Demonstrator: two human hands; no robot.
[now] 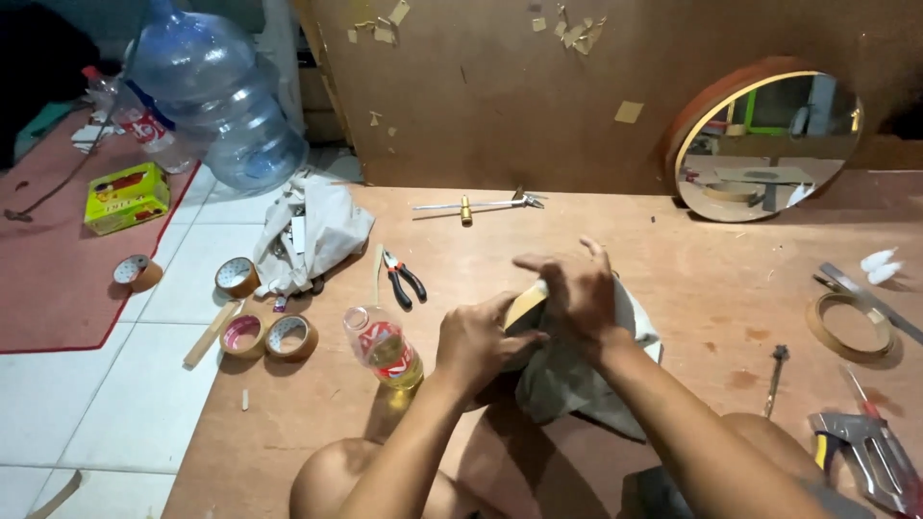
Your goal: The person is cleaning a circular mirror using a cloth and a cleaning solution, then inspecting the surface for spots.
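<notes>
Mid-board: wooden piece (pixel 525 306) gripped by left hand (pixel 478 344), grey cloth (pixel 567 380) pressed on it by right hand (pixel 575 288). Rubbing judged underway; completion cannot be told. Bottle (pixel 385 348) just left.

Matt grey cloth (pixel 577 380), clear glossy plastic bottle (pixel 385 348), matt plywood board (pixel 673 240).

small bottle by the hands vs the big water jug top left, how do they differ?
The small bottle stands on the wooden board, holding yellowish liquid, red label; the big jug lies tilted on the tiled floor, blue-tinted and looking empty. The jug is far bulkier. The left hand is beside the bottle, not the jug. Both are clear plastic.
</notes>
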